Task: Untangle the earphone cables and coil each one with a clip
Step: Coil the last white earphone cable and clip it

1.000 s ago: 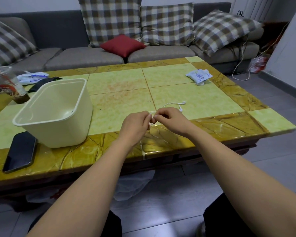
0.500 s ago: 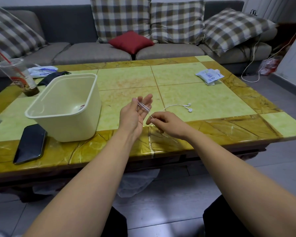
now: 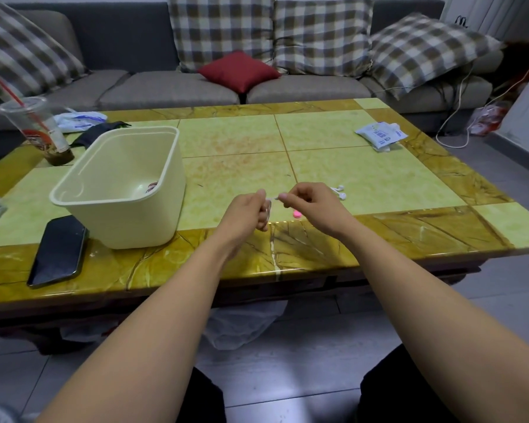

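Observation:
A thin white earphone cable (image 3: 272, 198) runs between my two hands above the table's front middle. My left hand (image 3: 249, 213) is curled, with loops of the cable wound around its fingers. My right hand (image 3: 306, 199) pinches the cable just to the right of it. The two white earbuds (image 3: 340, 191) lie on the green tile behind my right hand. A small pink clip (image 3: 297, 214) lies on the table between and just below my hands.
A cream plastic bin (image 3: 116, 190) stands left of my hands, something small and reddish inside it. A black phone (image 3: 58, 250) lies at the front left. A plastic drink cup (image 3: 34, 129) stands at the far left, a white packet (image 3: 379, 135) at the far right.
My left hand has gone from raised, with straight fingers, to lower and curled round the cable loops. My right hand has come up close to it. The pink clip now shows on the table.

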A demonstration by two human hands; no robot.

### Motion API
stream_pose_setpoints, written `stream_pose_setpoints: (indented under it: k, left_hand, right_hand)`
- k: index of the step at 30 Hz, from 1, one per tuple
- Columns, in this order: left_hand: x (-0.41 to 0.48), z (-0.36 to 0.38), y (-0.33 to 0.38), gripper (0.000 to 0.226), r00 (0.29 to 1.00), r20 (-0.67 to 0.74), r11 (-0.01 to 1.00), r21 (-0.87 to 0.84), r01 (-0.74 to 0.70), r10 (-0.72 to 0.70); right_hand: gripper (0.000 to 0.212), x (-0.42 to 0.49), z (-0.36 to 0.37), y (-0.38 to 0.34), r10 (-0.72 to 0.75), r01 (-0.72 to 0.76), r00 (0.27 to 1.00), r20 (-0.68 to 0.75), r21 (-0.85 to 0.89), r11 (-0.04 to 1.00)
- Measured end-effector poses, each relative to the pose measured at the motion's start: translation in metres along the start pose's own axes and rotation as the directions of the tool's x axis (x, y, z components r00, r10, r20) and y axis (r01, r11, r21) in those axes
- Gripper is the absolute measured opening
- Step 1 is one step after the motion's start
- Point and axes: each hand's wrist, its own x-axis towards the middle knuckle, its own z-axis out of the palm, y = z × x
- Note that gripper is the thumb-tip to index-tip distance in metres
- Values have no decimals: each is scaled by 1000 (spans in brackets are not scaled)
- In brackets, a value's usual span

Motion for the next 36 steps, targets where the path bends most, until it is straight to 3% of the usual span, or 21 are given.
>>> stream_pose_setpoints:
  k: [2,4,6,8,10,11,13,14,16,19,21,23,25,27,29,31,33,35,36]
  left_hand:
    - [1,-2,6,36,996,-8,922,-379,78,-87]
    - [3,-2,12,35,993,-1,759,-646,89,-117]
    - [4,0,15,34,993,-20,613,-788,55,-115]
    - [6,4,16,30,995,-60,543,-840,-5,-83]
    - [9,10,16,28,991,-123,609,-790,-71,-44]
    - [10,14,14,27,986,-169,716,-689,-111,-11]
    - [11,18,9,28,956,-256,950,-237,-203,140]
    - [11,19,6,29,938,-251,970,21,-243,241]
    - [11,22,0,28,919,-178,895,351,-274,351]
    - [10,22,-7,27,946,-105,806,557,-200,307]
    - [8,20,-9,31,989,0,871,475,-128,146]
    - [1,20,-4,37,984,172,974,226,3,-43]
    - [-1,22,2,36,959,266,990,-79,119,-94]
    - [3,24,8,36,967,244,912,-373,168,-79]
    - [7,25,15,36,983,172,769,-620,157,-62]
    - [10,25,18,36,995,77,660,-745,96,-58]
    - [11,25,14,33,999,-25,748,-663,9,-34]
    - [10,24,6,32,992,-117,957,-276,-86,55]
    - [9,22,1,33,981,-137,991,12,-135,135]
  right_hand:
    - [26,1,-3,0,1,0,999,-55,14,1000]
    - [24,1,-4,0,-10,8,998,-59,-24,1000]
    - [23,0,-1,2,-20,19,1000,-8,-79,997]
    - [22,-1,2,5,-19,26,999,49,-146,989]
    - [22,-6,2,3,-30,51,992,126,-164,985]
    - [22,-9,1,1,-37,67,985,168,-174,982]
    - [23,-12,0,-3,-45,95,971,235,-207,974]
    - [22,-13,-1,-4,-45,105,966,254,-226,968]
    - [21,-15,-5,-7,-50,116,966,254,-250,961]
    - [22,-15,-15,-7,-53,84,988,147,-207,975]
    - [21,-13,-22,-6,-52,58,998,42,-153,986]
    - [22,-10,-24,-1,-42,37,999,-30,-152,988]
    - [23,-9,-23,5,-30,23,998,-48,-146,989]
    - [25,-10,-20,10,-14,10,999,-32,-140,990]
    - [26,-10,-16,12,0,5,999,33,-149,989]
    - [25,-10,-12,10,17,5,989,148,-146,989]
    - [24,-13,-9,4,31,10,963,269,-150,989]
    - [23,-15,-7,0,41,21,943,330,-183,983]
    - [23,-16,-7,-2,40,30,941,335,-200,979]
